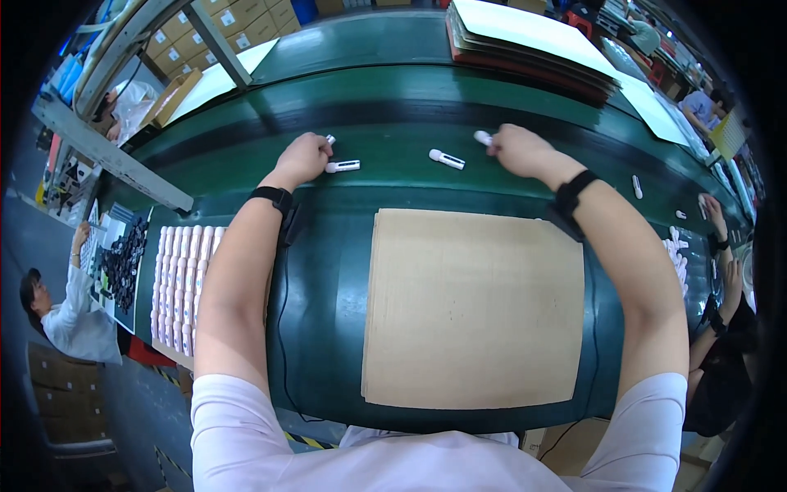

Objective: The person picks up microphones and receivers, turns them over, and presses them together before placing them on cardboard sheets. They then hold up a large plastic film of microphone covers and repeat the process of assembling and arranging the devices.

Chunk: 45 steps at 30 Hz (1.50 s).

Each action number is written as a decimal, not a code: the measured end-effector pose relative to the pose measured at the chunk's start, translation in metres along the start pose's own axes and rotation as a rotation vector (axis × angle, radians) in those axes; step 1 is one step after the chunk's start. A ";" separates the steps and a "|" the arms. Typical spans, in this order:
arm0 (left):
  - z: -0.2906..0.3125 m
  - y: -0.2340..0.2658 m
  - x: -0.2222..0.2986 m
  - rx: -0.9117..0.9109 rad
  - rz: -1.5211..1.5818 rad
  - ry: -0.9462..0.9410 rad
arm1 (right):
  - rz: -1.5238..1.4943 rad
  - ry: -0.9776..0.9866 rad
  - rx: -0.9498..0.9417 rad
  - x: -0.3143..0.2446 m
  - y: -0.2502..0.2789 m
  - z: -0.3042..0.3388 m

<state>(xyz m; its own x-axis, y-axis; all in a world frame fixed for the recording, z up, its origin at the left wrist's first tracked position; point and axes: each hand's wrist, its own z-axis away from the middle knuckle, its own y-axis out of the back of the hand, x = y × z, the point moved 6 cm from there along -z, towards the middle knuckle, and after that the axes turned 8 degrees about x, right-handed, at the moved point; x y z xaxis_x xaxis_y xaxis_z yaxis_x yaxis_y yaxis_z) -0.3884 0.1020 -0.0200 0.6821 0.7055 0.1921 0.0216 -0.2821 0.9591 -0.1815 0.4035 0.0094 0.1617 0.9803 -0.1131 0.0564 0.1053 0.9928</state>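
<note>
Both my arms reach forward to a green belt (385,135). My left hand (303,157) is closed on a small white stick-shaped device, whose end (330,139) pokes out past the fingertips. A similar device with a dark panel (343,166) lies on the belt beside that hand. Farther right, my right hand (520,150) pinches another white stick-shaped device (482,138). Between the hands lies one more device with a dark panel (448,159), nearer the right hand. My fingers partly hide both held pieces.
A stack of brown cardboard sheets (475,312) lies before me. To the left are rows of pinkish-white devices (176,287) and a black pile (123,262). White-topped boards (533,37) stand at the back. A metal post (115,156) slants in at left. Co-workers sit on both sides.
</note>
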 end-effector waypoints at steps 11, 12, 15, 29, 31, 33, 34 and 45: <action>0.036 0.010 0.033 0.120 0.039 -0.163 | 0.103 -0.016 -0.038 -0.068 -0.013 -0.011; 0.038 0.013 0.029 0.134 0.042 -0.155 | 0.081 0.005 -0.090 -0.069 -0.005 -0.003; 0.042 0.033 0.028 0.242 0.190 -0.150 | 0.032 0.012 -0.011 -0.051 0.037 0.038; 0.208 0.066 0.092 0.235 1.358 0.226 | 0.118 -0.640 0.201 0.187 0.051 0.396; 0.228 0.062 0.093 0.237 1.424 0.263 | 0.096 -0.816 0.151 0.193 0.036 0.422; 0.242 0.058 0.095 0.259 1.430 0.298 | 0.078 -0.843 0.158 0.191 0.025 0.432; 0.248 0.056 0.096 0.271 1.432 0.317 | 0.061 -0.871 0.168 0.190 0.021 0.435; 0.284 0.037 0.123 0.244 1.374 0.398 | -0.364 -0.533 0.335 0.106 0.029 0.398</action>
<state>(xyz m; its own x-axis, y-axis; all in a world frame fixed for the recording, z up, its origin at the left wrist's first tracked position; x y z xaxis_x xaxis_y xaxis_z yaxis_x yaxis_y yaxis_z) -0.0961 -0.0062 -0.0196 0.0229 -0.0890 0.9958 -0.3200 -0.9443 -0.0770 0.2292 0.4441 0.0109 0.5282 0.6696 -0.5221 0.4831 0.2687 0.8333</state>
